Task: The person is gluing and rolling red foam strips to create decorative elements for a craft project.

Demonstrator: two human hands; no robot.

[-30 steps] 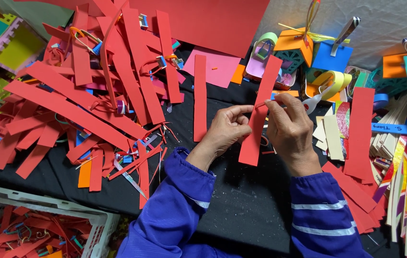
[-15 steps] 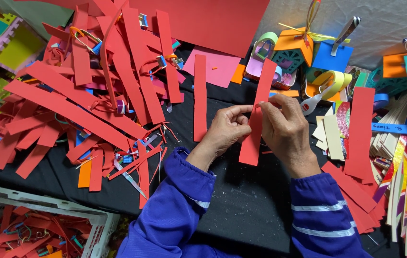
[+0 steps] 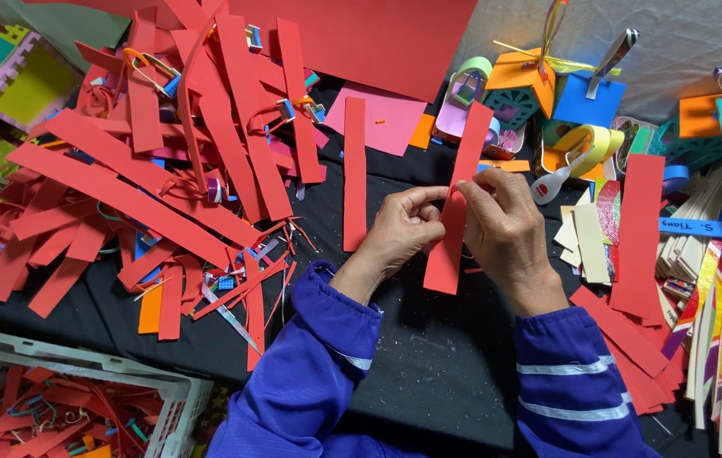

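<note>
Both hands pinch one long red foam strip [image 3: 460,191] held upright over the black table cloth [image 3: 429,356]. My left hand [image 3: 403,227] grips its left edge near the middle. My right hand [image 3: 503,225] grips the right edge, thumb and fingers on the strip. The strip's top end reaches up toward the craft pieces at the back; its lower end hangs below the hands. Another red strip [image 3: 354,174] lies flat just left of the hands. Blue sleeves cover both forearms.
A big heap of red strips [image 3: 166,170] with clips fills the left. A white basket [image 3: 170,390] of red scraps sits at bottom left. More red strips [image 3: 639,237], paper slats and coloured ribbons lie right. A glue bottle [image 3: 552,180], tape roll [image 3: 590,140] and small paper houses stand behind.
The red strip has been turned more upright between the hands, and my right hand's fingers have shifted along its edge. Nothing else moved.
</note>
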